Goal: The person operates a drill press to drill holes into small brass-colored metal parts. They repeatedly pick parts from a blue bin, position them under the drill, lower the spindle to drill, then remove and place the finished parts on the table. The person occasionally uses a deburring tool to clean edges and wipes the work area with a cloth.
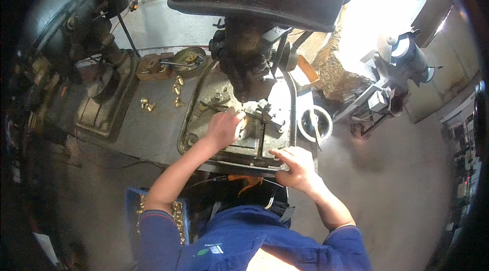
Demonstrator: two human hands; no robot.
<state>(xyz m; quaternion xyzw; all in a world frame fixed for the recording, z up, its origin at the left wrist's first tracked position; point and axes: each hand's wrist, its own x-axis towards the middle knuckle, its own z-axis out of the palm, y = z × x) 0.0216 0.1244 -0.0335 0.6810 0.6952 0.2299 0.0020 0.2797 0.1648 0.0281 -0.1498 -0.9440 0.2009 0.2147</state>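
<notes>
My left hand [222, 127] reaches onto the drill press table [239, 149], fingers curled close around something small at the vise [262, 116] under the spindle [243, 75]; I cannot tell what the fingertips pinch, for the hand hides it; my right hand [297, 168] rests on the table's near right corner, fingers bent and loosely spread over the edge, holding nothing I can make out; several small brass fittings [175, 89] lie scattered on the grey bench [142, 133] to the left, well apart from both hands; a white round tub [314, 123] sits just right of the table; a blue crate [133, 205] of brass parts stands below the bench by my left elbow.
</notes>
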